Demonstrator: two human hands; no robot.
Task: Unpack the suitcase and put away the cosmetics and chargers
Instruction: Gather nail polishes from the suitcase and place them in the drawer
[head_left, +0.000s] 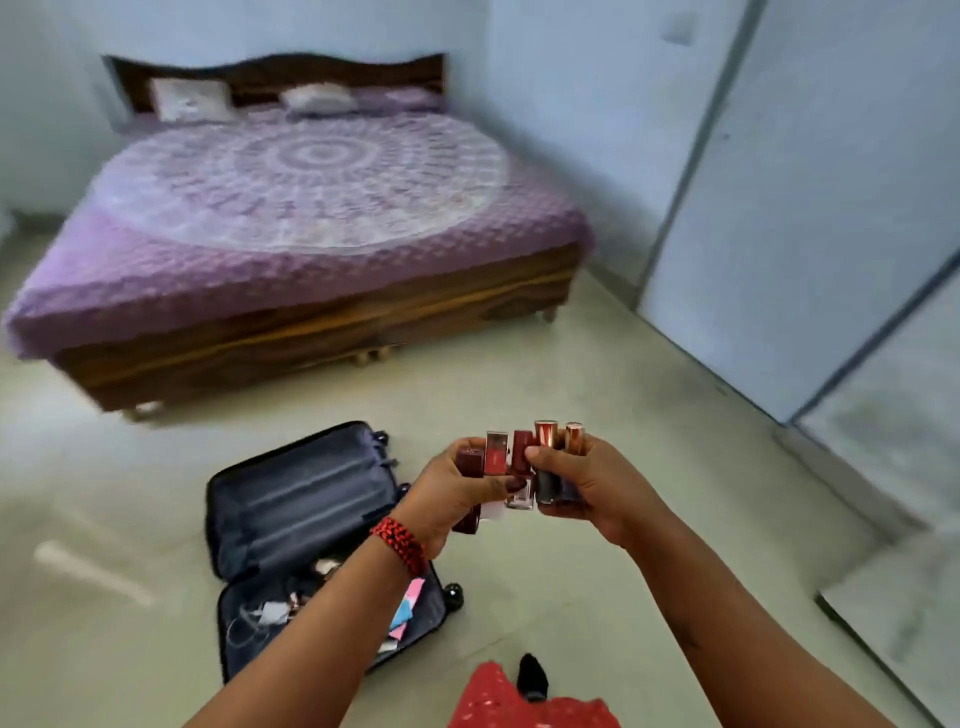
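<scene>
Both hands meet over the floor, the left hand (457, 493) and right hand (592, 488) clamped around a row of upright lipsticks (519, 457); the suitcase (306, 540) lies open below.

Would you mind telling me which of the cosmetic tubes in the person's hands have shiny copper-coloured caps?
The two rightmost tubes, held in the right hand, have copper caps over dark bodies. The three in the left hand are dark red or maroon.

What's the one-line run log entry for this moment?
left hand: holding lipsticks | right hand: holding the same bunch | suitcase: open on floor, items still inside | put-away: not yet done
</scene>
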